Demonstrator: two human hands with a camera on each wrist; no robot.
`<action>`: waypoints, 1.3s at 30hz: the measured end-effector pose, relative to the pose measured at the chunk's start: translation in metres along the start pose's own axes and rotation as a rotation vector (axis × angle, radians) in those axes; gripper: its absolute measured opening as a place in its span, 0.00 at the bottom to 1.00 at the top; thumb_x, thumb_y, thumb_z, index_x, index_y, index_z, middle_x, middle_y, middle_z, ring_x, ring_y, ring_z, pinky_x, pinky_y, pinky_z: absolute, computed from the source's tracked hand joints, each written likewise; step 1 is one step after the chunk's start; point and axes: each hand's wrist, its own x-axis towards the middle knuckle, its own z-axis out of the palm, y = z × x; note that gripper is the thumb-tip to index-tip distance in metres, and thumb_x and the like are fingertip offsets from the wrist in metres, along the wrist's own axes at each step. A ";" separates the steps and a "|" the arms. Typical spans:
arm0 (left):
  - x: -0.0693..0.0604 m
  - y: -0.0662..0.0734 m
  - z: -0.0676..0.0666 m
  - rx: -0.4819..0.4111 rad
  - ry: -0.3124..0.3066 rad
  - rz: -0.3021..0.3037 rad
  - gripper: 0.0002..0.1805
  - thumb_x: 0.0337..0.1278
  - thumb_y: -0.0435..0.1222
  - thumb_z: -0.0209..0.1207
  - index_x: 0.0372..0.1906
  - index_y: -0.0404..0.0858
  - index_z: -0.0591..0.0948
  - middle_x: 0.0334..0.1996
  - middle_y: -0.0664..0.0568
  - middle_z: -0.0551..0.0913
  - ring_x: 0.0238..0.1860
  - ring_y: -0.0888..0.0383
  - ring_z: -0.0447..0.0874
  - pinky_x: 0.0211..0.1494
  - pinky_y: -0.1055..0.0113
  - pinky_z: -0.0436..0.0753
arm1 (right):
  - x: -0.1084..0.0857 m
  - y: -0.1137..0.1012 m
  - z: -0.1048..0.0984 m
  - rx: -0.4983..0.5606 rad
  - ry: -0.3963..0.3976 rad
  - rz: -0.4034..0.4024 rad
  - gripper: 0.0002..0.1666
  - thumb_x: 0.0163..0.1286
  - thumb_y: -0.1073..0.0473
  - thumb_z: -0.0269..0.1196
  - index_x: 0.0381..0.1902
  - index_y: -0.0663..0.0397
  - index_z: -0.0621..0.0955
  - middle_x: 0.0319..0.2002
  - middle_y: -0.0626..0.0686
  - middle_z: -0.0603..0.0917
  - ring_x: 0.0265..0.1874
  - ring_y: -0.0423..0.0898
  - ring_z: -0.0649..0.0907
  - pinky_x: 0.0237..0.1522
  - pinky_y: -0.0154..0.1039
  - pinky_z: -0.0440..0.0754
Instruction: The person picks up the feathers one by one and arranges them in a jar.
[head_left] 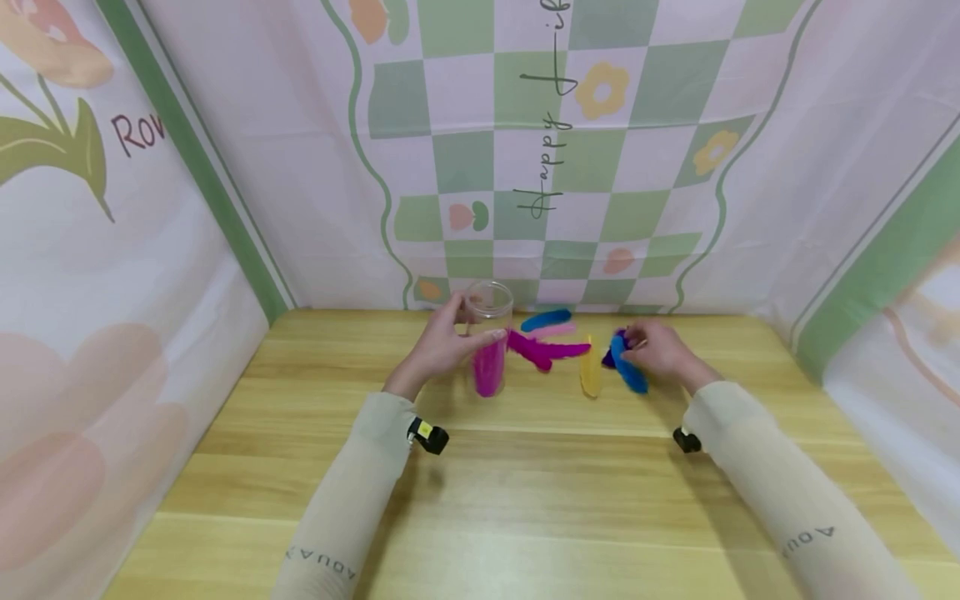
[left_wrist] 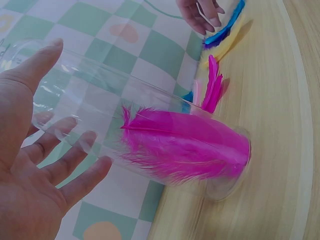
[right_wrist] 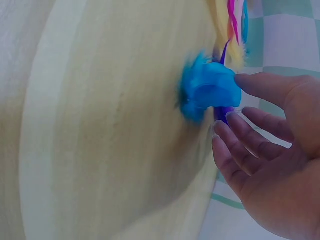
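My left hand (head_left: 450,342) holds a clear cylindrical jar (head_left: 489,310) upright on the table, thumb at the front and fingers round the far side. Inside its lower part is a magenta feather (left_wrist: 185,140). At the right, my right hand (right_wrist: 280,135) is at a blue feather (right_wrist: 215,90); the thumb touches its edge, while the other fingers are apart from the thumb, close to a purple feather (right_wrist: 224,114). In the head view the blue feather (head_left: 628,367) slants toward the front beside the purple one (head_left: 608,359).
Between the hands lie magenta feathers (head_left: 536,350), a yellow feather (head_left: 590,375), a pink feather (head_left: 553,331) and another blue feather (head_left: 546,320). A patterned cloth (head_left: 517,158) hangs behind the wooden table (head_left: 525,500).
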 end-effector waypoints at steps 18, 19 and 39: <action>0.001 0.000 0.001 0.002 0.000 -0.003 0.34 0.54 0.60 0.71 0.56 0.47 0.71 0.55 0.52 0.78 0.61 0.51 0.75 0.59 0.52 0.82 | 0.004 0.008 0.012 -0.030 0.029 0.033 0.30 0.66 0.63 0.70 0.56 0.83 0.74 0.44 0.73 0.83 0.46 0.66 0.83 0.53 0.61 0.82; 0.001 0.000 0.001 0.002 0.000 -0.005 0.34 0.53 0.60 0.71 0.56 0.47 0.71 0.55 0.52 0.78 0.61 0.51 0.75 0.59 0.52 0.82 | 0.005 0.009 0.013 -0.037 0.031 0.030 0.30 0.66 0.63 0.70 0.56 0.83 0.74 0.43 0.72 0.83 0.45 0.66 0.83 0.52 0.61 0.82; 0.000 0.000 0.000 -0.002 -0.003 -0.007 0.33 0.53 0.60 0.72 0.51 0.45 0.70 0.56 0.52 0.77 0.61 0.50 0.75 0.56 0.55 0.84 | 0.004 0.008 0.015 -0.042 0.030 0.050 0.27 0.66 0.63 0.70 0.55 0.81 0.76 0.34 0.60 0.81 0.35 0.54 0.79 0.41 0.46 0.79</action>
